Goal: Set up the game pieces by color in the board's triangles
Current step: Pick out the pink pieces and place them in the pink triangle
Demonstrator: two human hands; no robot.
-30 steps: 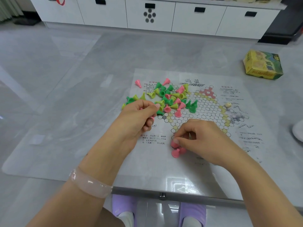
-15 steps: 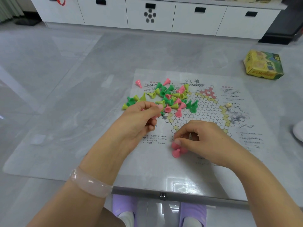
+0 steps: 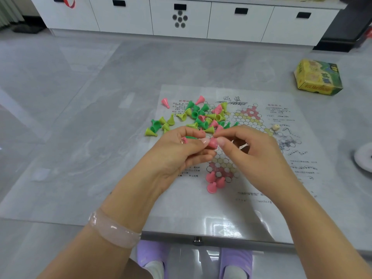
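A paper game board (image 3: 251, 121) with a hexagon star lies on the grey table. A loose pile of pink, green and yellow-green cone pieces (image 3: 201, 117) covers its far-left part. Three pink pieces (image 3: 214, 181) stand in the near pink triangle. My left hand (image 3: 177, 156) and my right hand (image 3: 251, 152) meet above the board's middle, and both pinch one pink piece (image 3: 213, 142) between their fingertips. More pink shows inside my left hand's curled fingers. A stray pink piece (image 3: 165, 102) lies left of the sheet.
A yellow-green game box (image 3: 318, 77) sits at the far right of the table. A small beige die (image 3: 275, 127) rests on the board's right side. A white round object (image 3: 364, 160) lies at the right edge. The table's near edge (image 3: 198, 239) runs below my wrists.
My right hand left the near pink triangle and rose to meet my left hand. My left hand moved right and nearer. Both now pinch a pink piece together.
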